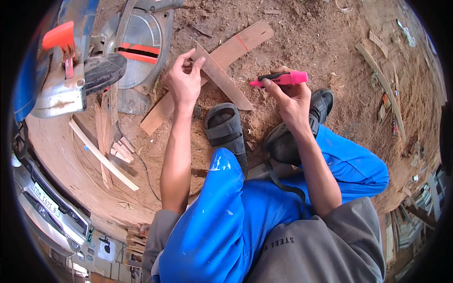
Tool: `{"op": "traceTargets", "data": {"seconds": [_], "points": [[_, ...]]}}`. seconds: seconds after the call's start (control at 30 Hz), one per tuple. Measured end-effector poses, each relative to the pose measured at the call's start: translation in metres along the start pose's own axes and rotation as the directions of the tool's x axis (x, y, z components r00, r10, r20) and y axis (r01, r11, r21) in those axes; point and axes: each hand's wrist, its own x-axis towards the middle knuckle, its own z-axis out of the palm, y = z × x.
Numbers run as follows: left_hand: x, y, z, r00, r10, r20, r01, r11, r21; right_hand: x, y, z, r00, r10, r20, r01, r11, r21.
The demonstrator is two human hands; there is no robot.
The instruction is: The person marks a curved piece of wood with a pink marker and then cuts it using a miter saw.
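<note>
My left hand [184, 82] pinches the upper end of a short, thin wooden board [226, 87], which slants down to the right across a longer plank [250, 40]. That longer plank lies diagonally on the sawdust-covered ground and has a red line across its upper part. In my right hand [288, 96] is a pink marker [295, 78] with a dark label, held sideways just right of the short board, its narrow end pointing left. My sandaled feet [222, 125] are below the boards, between my forearms.
A saw [63, 94] with a round metal base [144, 78] stands at upper left. Wood strips [104, 160] and a cord lie at left, more offcuts [387, 87] at right. A parked car [52, 212] is at lower left, a pile of scrap wood [415, 217] at lower right.
</note>
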Motion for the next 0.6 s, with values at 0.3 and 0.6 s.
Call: {"op": "traceTargets", "data": {"seconds": [0.3,0.6], "points": [[0.005,-0.013,0.005,0.882,0.469,-0.046,-0.455,0.872,0.179,0.012,0.009,0.023,0.998,0.024,0.064,-0.023,1.0,-0.01],[-0.006,-0.03,0.015,0.816,0.578,-0.007,-0.566,0.802,0.19,0.027,0.021,0.037,0.997,-0.008,0.079,0.013,0.998,-0.069]]}}
